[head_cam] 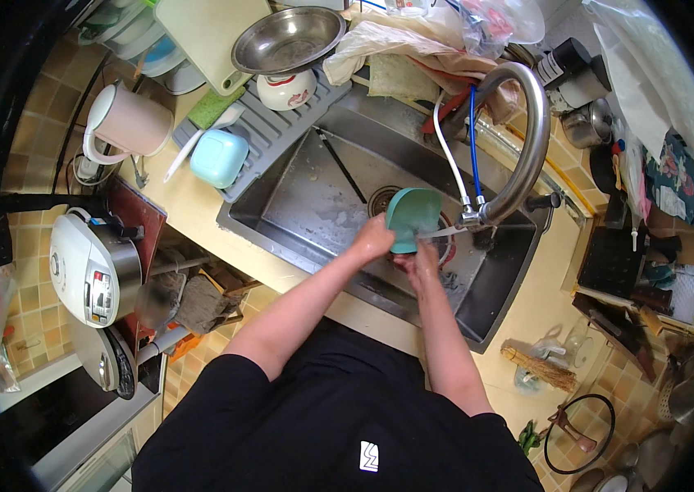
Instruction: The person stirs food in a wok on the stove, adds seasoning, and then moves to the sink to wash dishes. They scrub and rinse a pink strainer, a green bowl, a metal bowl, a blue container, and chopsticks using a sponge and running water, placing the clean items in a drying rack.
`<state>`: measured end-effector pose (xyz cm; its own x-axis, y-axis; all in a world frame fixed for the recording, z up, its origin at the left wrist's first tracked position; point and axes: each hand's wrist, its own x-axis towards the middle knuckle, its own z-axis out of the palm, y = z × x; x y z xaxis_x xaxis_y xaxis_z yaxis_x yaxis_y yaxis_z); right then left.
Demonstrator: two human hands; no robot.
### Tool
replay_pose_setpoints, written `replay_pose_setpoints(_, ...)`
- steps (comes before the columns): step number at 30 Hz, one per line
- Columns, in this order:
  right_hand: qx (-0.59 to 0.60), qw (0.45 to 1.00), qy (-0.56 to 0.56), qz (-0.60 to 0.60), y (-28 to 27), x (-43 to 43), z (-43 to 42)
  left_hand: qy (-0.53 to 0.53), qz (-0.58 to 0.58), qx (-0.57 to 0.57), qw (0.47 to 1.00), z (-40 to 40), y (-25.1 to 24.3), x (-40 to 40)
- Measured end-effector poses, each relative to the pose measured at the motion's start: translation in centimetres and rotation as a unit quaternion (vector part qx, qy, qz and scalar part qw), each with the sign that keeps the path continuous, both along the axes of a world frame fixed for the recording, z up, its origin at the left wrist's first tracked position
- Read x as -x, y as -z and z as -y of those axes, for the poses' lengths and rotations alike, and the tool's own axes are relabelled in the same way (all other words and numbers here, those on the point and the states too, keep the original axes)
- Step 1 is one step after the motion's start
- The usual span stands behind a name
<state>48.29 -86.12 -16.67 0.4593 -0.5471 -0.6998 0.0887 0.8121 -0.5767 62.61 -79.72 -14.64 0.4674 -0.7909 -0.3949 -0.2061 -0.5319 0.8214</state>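
Note:
A green bowl (pixel 411 209) is tilted over the sink (pixel 304 197), its inside turned towards me. My left hand (pixel 373 238) grips its left side. At the lower rim is my right hand (pixel 421 263), its fingers partly hidden by the bowl. Water runs from the tap (pixel 516 178) onto the bowl and my right hand. Beneath the bowl, a dish with a red-patterned rim (pixel 447 241) shows in part near the drain (pixel 382 200). One dark chopstick (pixel 341 166) lies across the sink floor.
A grey draining mat (pixel 273 135) left of the sink holds a light blue container (pixel 219 158), a green sponge (pixel 215 107), and a white bowl (pixel 287 92) beneath a metal basin (pixel 288 40). A pink kettle (pixel 131 120) and a rice cooker (pixel 95 267) stand left. A straw brush (pixel 538 367) lies right.

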Motion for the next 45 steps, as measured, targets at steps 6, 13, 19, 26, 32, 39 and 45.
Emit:
replay_pose_setpoints(6,-0.087,0.992,0.092,-0.024,1.7,-3.5,-2.3,-0.233,-0.188,-0.005,0.954,0.9,-1.7,3.0)
replay_pose_setpoints(13,0.137,0.976,-0.031,-0.165,-1.9,3.0,-0.1,-0.125,-0.507,-0.098,0.847,-1.1,2.0,0.5)
replay_pose_setpoints(19,0.644,0.669,-0.103,-0.356,-3.3,6.0,-0.5,-0.177,-0.775,-0.028,0.606,0.8,0.0,0.5)
replay_pose_setpoints(26,0.421,0.876,0.011,-0.237,-1.9,6.2,-0.4,-0.167,-0.722,0.054,0.67,1.4,0.1,0.5)
replay_pose_setpoints(32,-0.044,0.99,0.096,0.092,-2.8,4.7,0.5,-0.196,-0.716,0.161,0.651,0.1,1.5,1.1)
replay_pose_setpoints(39,0.082,0.984,0.113,0.11,-1.0,2.2,2.7,-0.212,-0.583,0.068,0.782,-0.2,1.4,1.8)
replay_pose_setpoints(45,0.446,0.865,-0.109,-0.205,-4.3,-0.2,0.3,-0.189,-0.567,0.084,0.797,0.3,-1.0,0.7)
